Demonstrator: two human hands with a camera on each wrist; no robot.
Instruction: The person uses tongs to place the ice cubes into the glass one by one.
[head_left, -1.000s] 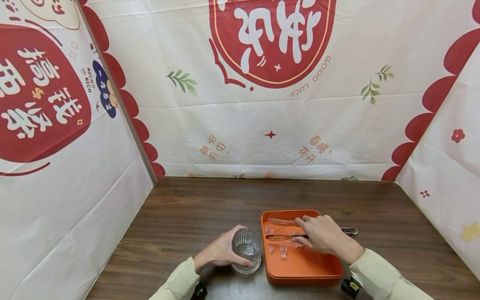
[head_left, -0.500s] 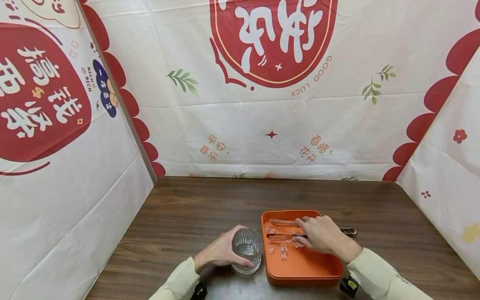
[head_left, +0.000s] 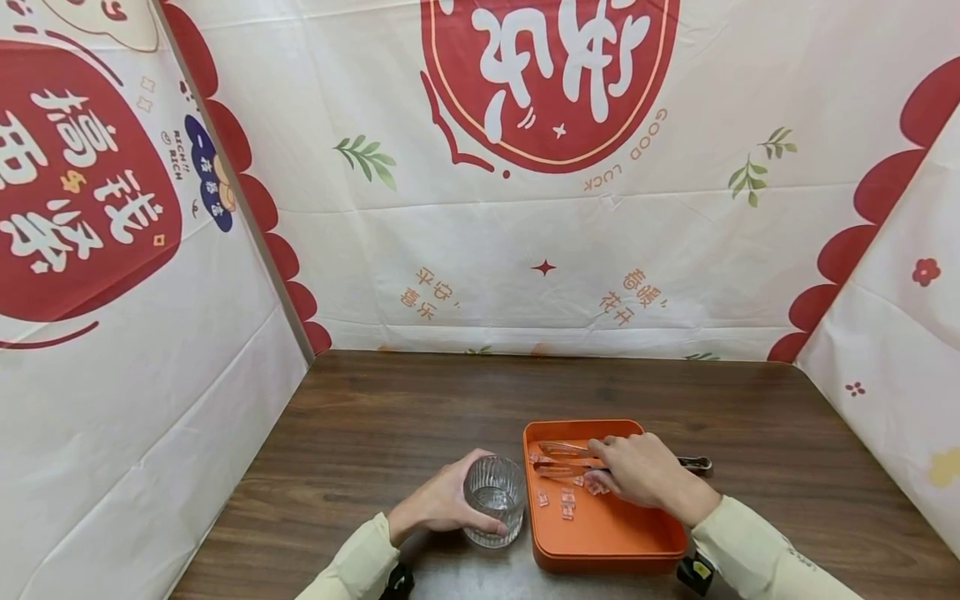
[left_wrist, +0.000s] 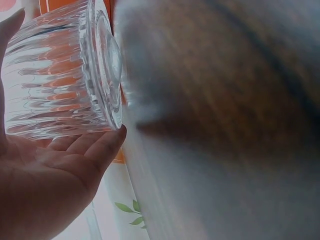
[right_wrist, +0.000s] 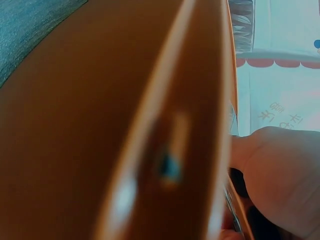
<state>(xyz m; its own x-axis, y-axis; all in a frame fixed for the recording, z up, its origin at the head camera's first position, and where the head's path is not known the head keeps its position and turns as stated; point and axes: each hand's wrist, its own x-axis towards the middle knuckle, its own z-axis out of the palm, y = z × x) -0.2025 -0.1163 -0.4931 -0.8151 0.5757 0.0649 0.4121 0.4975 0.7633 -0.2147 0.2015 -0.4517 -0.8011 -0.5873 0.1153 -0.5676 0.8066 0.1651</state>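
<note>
A clear ribbed drinking glass [head_left: 497, 492] stands just left of an orange tray [head_left: 607, 542]. My left hand [head_left: 441, 500] grips the glass from its left side, thumb at the front; in the left wrist view fingers curve along the glass [left_wrist: 55, 75] near its base. Over the tray, my right hand [head_left: 647, 468] holds a pair of tongs [head_left: 694, 464], dark at the handle with clear tips pointing left. The tips are spread slightly, low among several small clear pieces [head_left: 567, 504] like ice cubes. In the right wrist view blurred orange fills much of the picture beside my hand [right_wrist: 285, 175].
The dark wood table [head_left: 405, 400] extends behind and left of the glass. Printed white cloth walls [head_left: 480, 250] close in the back and both sides. The tray's raised rim surrounds the small pieces.
The tongs' two tips have come a little closer together, the front one shifting slightly back. My right hand has drifted slightly left. My left hand and the glass stay put.
</note>
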